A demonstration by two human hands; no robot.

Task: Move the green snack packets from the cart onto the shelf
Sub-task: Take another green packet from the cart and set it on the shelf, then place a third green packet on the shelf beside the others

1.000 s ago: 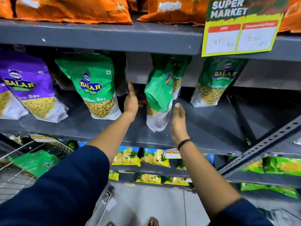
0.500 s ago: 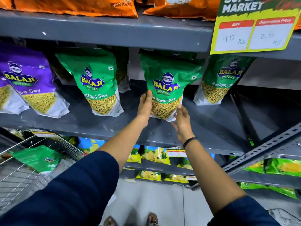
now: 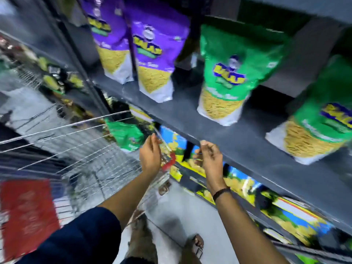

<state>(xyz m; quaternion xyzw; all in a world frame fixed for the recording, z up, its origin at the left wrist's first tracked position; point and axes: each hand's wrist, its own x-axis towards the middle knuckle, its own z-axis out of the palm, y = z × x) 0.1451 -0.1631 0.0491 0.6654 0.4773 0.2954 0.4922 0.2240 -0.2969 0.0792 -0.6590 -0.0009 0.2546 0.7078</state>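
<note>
Grey metal shelving (image 3: 219, 119) fills our view, tilted and smeared with motion blur. On its main board we see two purple snack packets (image 3: 152, 54) standing upright side by side at the left, then a green snack packet (image 3: 231, 73) upright in the middle and a second green packet (image 3: 322, 119) upright further right, partly cut by the frame edge. The two green ones stand well apart from each other. Below that board we make out a lower row of yellow and blue packets (image 3: 238, 180), too blurred to read.

At the left we see the wire cart (image 3: 62, 141), its rim running across towards the shelf. One more green packet (image 3: 125, 135) lies inside it at the far end, near the shelf edge; a red panel (image 3: 26, 216) shows on the cart's near side.

Both bare hands hang in the air in front of the shelf edge, between the cart and the lower row. Our left hand (image 3: 150, 155) is just beside the green packet in the cart, fingers loosely curled and holding nothing. Our right hand (image 3: 209, 159) is likewise half open with fingers bent and empty; a dark band (image 3: 222, 193) circles its wrist. Dark blue sleeves (image 3: 76, 237) cover the upper arms, and we see sandalled feet (image 3: 198, 244) on the pale floor (image 3: 171, 216) below
</note>
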